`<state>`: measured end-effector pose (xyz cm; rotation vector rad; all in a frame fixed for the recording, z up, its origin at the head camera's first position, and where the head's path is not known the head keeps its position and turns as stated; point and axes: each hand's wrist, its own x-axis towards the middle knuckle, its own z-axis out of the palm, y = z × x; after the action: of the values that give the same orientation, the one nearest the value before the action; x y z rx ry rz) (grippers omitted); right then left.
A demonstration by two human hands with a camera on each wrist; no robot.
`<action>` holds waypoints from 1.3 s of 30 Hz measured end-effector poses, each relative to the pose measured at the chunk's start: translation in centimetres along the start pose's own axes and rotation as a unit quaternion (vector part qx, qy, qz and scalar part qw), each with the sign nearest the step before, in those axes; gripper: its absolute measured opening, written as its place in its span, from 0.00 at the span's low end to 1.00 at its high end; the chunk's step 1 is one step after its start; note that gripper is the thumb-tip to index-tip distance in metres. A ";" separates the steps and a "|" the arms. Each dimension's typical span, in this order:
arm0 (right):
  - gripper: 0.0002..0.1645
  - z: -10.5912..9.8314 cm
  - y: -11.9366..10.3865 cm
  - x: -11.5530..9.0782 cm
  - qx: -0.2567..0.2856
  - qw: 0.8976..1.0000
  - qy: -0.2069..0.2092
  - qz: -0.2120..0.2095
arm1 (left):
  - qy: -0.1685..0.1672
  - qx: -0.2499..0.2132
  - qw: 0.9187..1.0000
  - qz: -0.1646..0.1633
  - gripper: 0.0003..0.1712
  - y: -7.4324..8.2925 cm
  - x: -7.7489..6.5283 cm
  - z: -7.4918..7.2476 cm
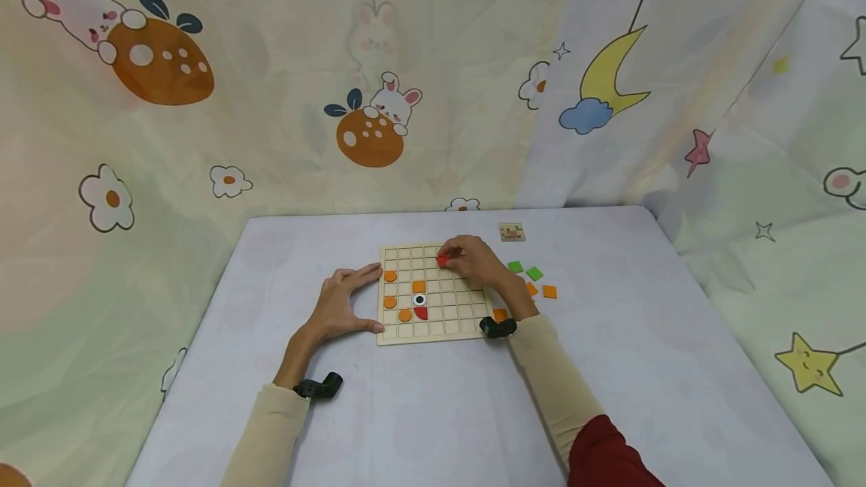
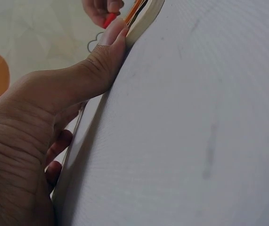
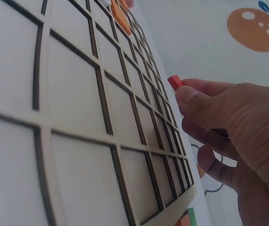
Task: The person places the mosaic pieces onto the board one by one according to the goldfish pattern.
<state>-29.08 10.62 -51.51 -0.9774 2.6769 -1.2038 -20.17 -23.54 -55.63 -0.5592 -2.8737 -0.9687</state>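
Note:
A wooden grid board (image 1: 460, 322) lies on the table. My left hand (image 1: 336, 303) spans the board's left edge, thumb and forefinger spread wide and touching it; in the left wrist view the thumb (image 2: 96, 70) presses the edge. Over the board's back rows, my right hand (image 1: 476, 261) pinches a small red tile (image 3: 175, 82) between thumb and forefinger. On the board are several orange round pieces (image 1: 390, 302), an orange square tile (image 1: 419, 286), a white disc with a black dot (image 1: 419, 300) and a red quarter-round tile (image 1: 421, 313).
Right of the board lie two green tiles (image 1: 534, 273) and several orange tiles (image 1: 550, 291), partly hidden by the right forearm. A small patterned card (image 1: 512, 232) sits near the back edge of the white table (image 1: 419, 412). A printed curtain (image 1: 284, 111) hangs behind.

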 end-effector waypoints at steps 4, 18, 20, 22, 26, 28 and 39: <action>0.12 0.4 -0.2 0.4 0.008 1.000 -0.001 0.000 | 0.000 0.002 1.000 0.000 0.67 0.1 0.0 -0.1; 0.13 1.2 -0.2 1.2 0.016 1.000 -0.018 -0.006 | -0.001 0.004 1.000 -0.002 0.67 0.0 -0.1 0.0; 0.13 1.2 -0.3 1.3 0.022 1.000 -0.019 -0.009 | -0.002 0.002 1.000 -0.002 0.68 0.0 0.0 0.0; 0.13 1.3 -0.4 1.4 0.025 0.999 -0.021 -0.011 | -0.003 0.002 1.000 -0.005 0.68 0.1 0.0 0.0; 0.12 1.4 -0.5 1.7 0.035 0.999 -0.026 -0.017 | -0.006 0.000 1.000 -0.008 0.68 0.2 -0.1 0.0; 0.12 1.6 -0.5 1.8 0.039 0.999 -0.030 -0.019 | -0.005 0.001 1.000 -0.008 0.68 0.2 -0.1 -0.1; 0.11 1.9 -0.7 2.2 0.045 0.998 -0.034 -0.014 | -0.010 0.005 1.000 -0.011 0.68 0.1 0.0 0.0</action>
<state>-29.91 7.78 -51.86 -1.0273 2.5416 -1.2621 -20.16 -23.50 -55.56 -0.5387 -2.9066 -0.9562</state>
